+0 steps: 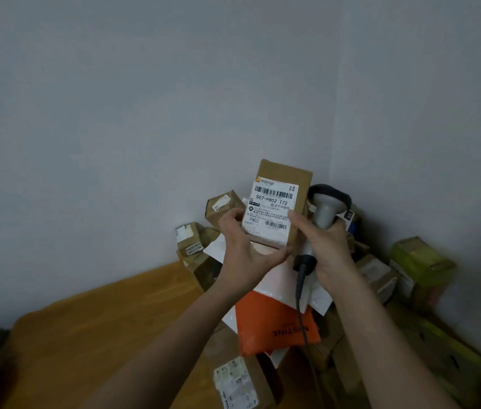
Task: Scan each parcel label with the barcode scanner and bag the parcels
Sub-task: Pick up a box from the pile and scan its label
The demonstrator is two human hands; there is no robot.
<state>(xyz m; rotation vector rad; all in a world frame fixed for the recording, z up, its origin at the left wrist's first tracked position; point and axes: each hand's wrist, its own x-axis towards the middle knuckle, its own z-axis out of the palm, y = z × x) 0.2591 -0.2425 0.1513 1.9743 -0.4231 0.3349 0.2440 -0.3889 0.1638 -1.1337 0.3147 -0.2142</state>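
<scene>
A small cardboard parcel (283,184) is held upright in front of the wall, its white label (271,206) with barcodes facing me. My left hand (245,249) grips its lower left side and underside. My right hand (324,246) grips the grey handle of a barcode scanner (326,206), whose dark head rises just right of the parcel; that hand's thumb touches the label's right edge. The scanner's black cable (301,302) hangs down over the pile.
Below the hands lies a pile of parcels on a wooden table (91,335): an orange mailer bag (271,326), white bags (319,299), brown boxes (224,208) against the wall, a labelled box (239,382) near me, yellow-green boxes (419,261) at right.
</scene>
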